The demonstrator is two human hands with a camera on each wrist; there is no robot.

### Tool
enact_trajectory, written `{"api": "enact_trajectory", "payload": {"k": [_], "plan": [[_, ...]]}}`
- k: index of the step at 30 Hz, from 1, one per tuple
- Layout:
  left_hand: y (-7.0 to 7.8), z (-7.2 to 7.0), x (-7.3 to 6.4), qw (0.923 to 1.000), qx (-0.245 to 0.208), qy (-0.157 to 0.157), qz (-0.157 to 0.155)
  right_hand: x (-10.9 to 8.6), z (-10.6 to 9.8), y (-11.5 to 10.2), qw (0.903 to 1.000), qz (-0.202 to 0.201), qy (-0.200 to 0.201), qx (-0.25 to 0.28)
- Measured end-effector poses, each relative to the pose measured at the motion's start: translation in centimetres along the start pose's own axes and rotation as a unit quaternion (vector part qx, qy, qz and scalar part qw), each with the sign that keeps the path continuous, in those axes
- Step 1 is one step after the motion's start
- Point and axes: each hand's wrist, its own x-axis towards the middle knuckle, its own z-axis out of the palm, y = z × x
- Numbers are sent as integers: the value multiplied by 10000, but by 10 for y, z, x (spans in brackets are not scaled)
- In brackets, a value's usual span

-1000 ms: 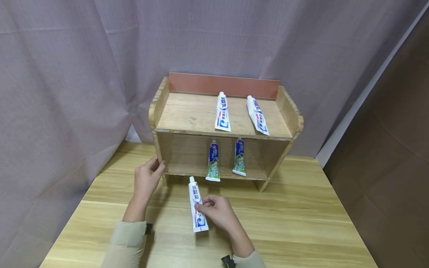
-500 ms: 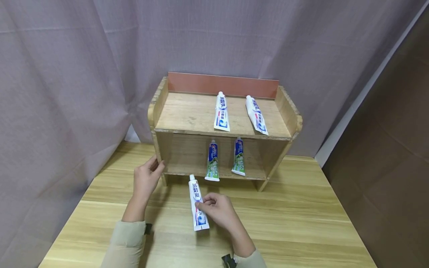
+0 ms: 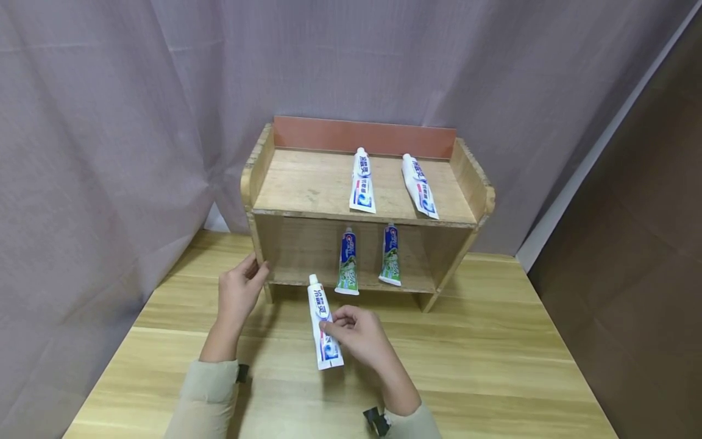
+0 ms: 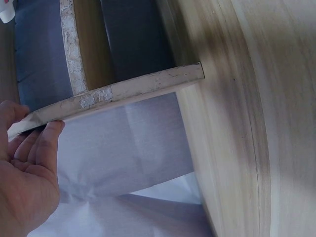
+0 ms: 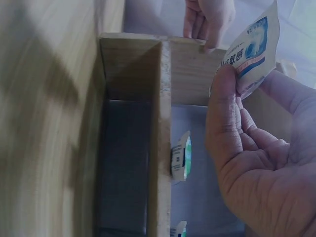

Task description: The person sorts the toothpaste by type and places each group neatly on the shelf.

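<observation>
My right hand (image 3: 359, 335) pinches a white toothpaste tube (image 3: 320, 305) between thumb and fingers, cap pointing away, above the table in front of the shelf. In the right wrist view the tube's flat end (image 5: 256, 52) sticks out past the fingertips. My left hand (image 3: 240, 291) grips the left side panel of the small wooden shelf (image 3: 307, 214); the left wrist view shows thumb and fingers on opposite faces of that panel (image 4: 143, 85). Two white toothpaste tubes, a left one (image 3: 362, 183) and a right one (image 3: 421, 188), lie on the upper board.
On the lower board lie two blue-and-green toothpaste tubes, one near the middle (image 3: 348, 262) and one further right (image 3: 390, 256). A reddish strip (image 3: 364, 136) stands along the shelf's back. Grey curtain (image 3: 351, 61) hangs behind the wooden table (image 3: 493, 353).
My right hand has moved slightly forward and up with the white toothpaste tube, bringing its cap nearer the lower board. The left hand stays on the side panel.
</observation>
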Motion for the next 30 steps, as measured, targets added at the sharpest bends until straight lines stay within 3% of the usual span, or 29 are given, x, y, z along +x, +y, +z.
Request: {"api": "enact_trajectory", "payload": {"k": [8,19,30], "plan": [[-1,1,2,9999,15,77,153,3,-5,-14,9998,-104,52,146],[-1,0,1,9998,-55,81,157,9,-7,-32,9992,-271,290,76],[0,0,1,9998,19,76,172,13,-10,-48,9990,-350,273,98]]}}
